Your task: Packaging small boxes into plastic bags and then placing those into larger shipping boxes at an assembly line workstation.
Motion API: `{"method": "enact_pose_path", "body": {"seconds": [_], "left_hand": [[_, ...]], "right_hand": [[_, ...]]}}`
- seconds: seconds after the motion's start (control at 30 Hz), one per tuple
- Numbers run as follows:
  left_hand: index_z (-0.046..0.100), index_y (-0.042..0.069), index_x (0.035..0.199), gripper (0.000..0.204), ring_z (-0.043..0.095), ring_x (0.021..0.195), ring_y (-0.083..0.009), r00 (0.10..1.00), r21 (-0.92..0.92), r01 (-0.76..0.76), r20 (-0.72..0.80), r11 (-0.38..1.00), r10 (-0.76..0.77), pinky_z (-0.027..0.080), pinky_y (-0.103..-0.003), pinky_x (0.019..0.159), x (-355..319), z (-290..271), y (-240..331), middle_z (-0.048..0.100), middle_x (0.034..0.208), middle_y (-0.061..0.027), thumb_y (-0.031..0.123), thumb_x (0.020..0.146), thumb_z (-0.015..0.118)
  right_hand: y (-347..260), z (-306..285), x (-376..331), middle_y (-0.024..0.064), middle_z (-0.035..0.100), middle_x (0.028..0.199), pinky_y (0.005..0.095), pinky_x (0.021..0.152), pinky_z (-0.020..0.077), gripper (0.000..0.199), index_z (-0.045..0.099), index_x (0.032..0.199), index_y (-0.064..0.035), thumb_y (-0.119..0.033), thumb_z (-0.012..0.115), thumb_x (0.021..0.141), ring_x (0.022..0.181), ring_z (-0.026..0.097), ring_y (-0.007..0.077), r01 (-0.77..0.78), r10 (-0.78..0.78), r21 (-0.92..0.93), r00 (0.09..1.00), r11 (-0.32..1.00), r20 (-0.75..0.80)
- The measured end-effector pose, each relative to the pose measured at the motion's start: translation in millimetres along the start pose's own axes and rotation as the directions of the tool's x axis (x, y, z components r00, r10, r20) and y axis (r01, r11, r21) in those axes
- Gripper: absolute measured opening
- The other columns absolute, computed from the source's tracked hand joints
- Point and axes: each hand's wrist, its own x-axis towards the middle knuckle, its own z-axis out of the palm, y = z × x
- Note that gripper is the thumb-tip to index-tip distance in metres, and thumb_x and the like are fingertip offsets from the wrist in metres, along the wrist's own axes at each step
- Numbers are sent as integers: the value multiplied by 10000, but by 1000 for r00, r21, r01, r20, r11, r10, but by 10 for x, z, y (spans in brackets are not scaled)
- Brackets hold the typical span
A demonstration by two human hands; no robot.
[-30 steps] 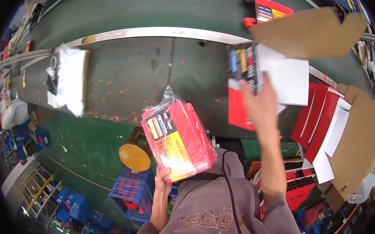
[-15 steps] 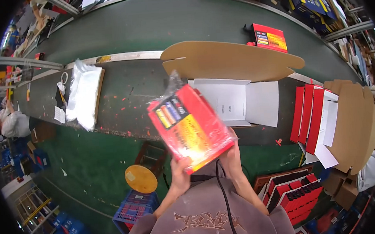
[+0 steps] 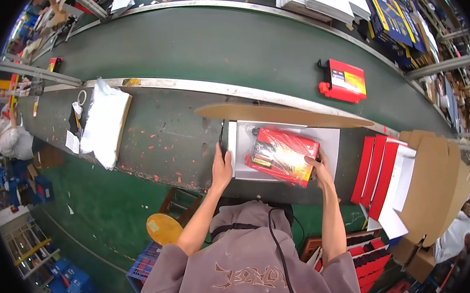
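An opened white-lined carton (image 3: pixel 242 170) lies on the bench before me, its brown lid (image 3: pixel 276 112) raised along the far side. A red box-shaped device (image 3: pixel 284 153), wrapped in clear plastic with a yellow label, sits tilted inside or over the carton. My right hand (image 3: pixel 319 169) grips its right end, thumb on top. At the carton's left side, my left hand (image 3: pixel 222 168) points away from me, and a thin dark strip (image 3: pixel 222 134) runs up from between its fingertips. Whether that strip belongs to the carton, I cannot tell.
Another red device (image 3: pixel 346 80) stands on the green conveyor (image 3: pixel 184 46) beyond the bench. To the right are opened red cartons (image 3: pixel 372 172) and brown cardboard (image 3: pixel 426 187). White plastic bags (image 3: pixel 104 120) lie left. A round stool (image 3: pixel 164 228) and a blue crate (image 3: pixel 144 264) stand below.
The wrapped red device has gone from in front of my chest to the carton. My left hand has released it and moved to the carton's left side. The lid now stands more upright.
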Motion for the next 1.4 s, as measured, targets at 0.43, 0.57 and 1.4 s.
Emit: {"method": "enact_pose_path", "body": {"seconds": [0.43,0.57,1.4], "left_hand": [[558,59,1202,352,606,855,-419,981,104,188,-59,977,-183,472,-449,749,808,209,352,631,888,-252,160,867,523],[565,53,1190,358,624,753,-359,990,119,139,2,983,-141,475,-418,693,1559,173,523,630,798,-220,187,860,537],[579,-26,921,152,539,753,-110,981,-316,139,-82,938,-173,428,-239,723,2421,938,532,617,820,-61,95,936,489]], "right_hand": [[497,668,982,123,577,1015,338,836,428,293,486,1074,14,-103,613,837,920,540,193,306,-339,-214,931,928,-137],[-151,864,1436,117,585,1047,328,845,434,312,490,1097,12,-82,610,825,950,550,191,212,-249,-272,962,939,-111],[-1801,-2434,2952,295,80,1448,505,1101,164,961,80,1409,49,-35,663,650,1361,88,441,88,-386,-963,904,-254,184]]}}
